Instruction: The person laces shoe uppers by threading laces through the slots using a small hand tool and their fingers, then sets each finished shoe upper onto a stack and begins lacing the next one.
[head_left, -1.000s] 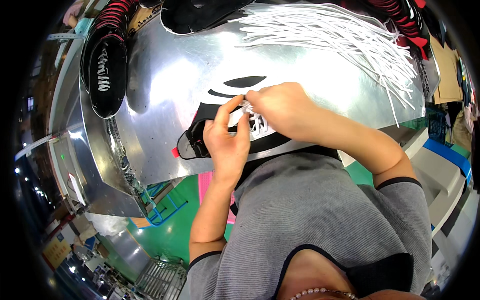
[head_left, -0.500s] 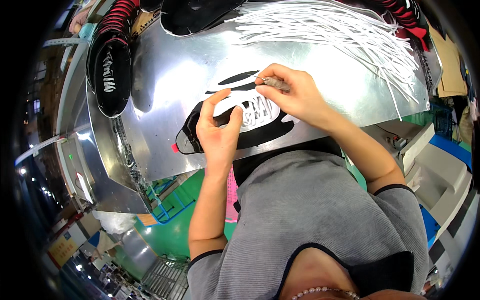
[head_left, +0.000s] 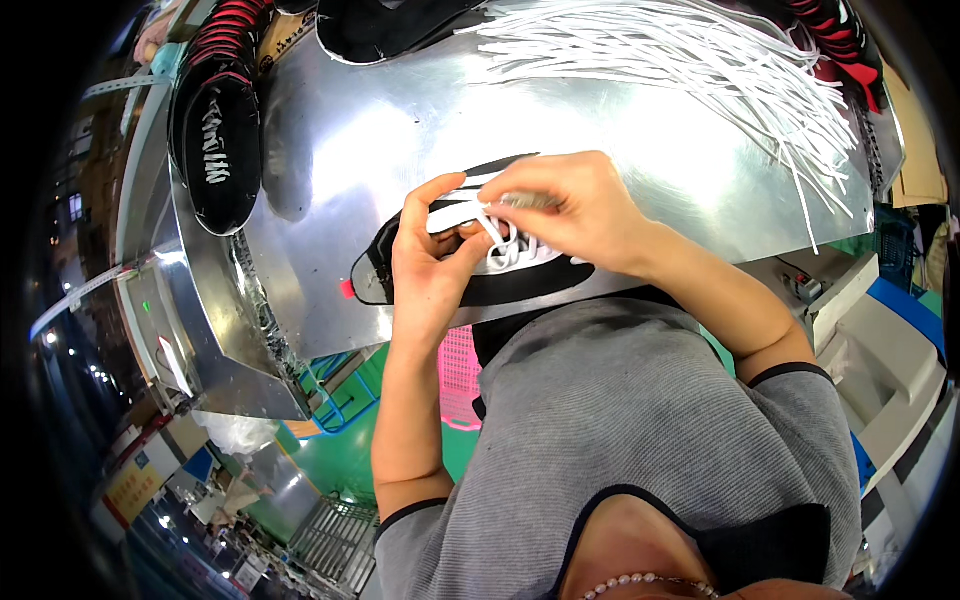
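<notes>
With both hands bent over the throat of the black-and-white shoe upper [head_left: 520, 288], it's lace work in hand here, by the look of it, right at the eyelet rows! That upper lies flat on the metal desk [head_left: 385, 125], close to the person's body, its red tab [head_left: 347, 288] pointing left. Left hand [head_left: 428, 262]: fingers and thumb curled around the opening, gripping the white edge. Right hand [head_left: 585, 210]: closed on a small tool [head_left: 532, 200] with a grey-brown handle, its tip lost among the fingers, and white lace [head_left: 507, 252] looping loosely just below. The next move calls, I'd judge, for a steady left grip and a precise right one, lining tip up with eyelet while keeping those loops from snagging. What's in the way? The fingers themselves, covering part of the row! Farther out, a spread of white laces [head_left: 650, 55] lies across the far right, a dark upper [head_left: 385, 28] sits at the far edge, black-and-red uppers [head_left: 215, 150] stack up on the left, and below the desk there's a pink basket [head_left: 459, 380].
</notes>
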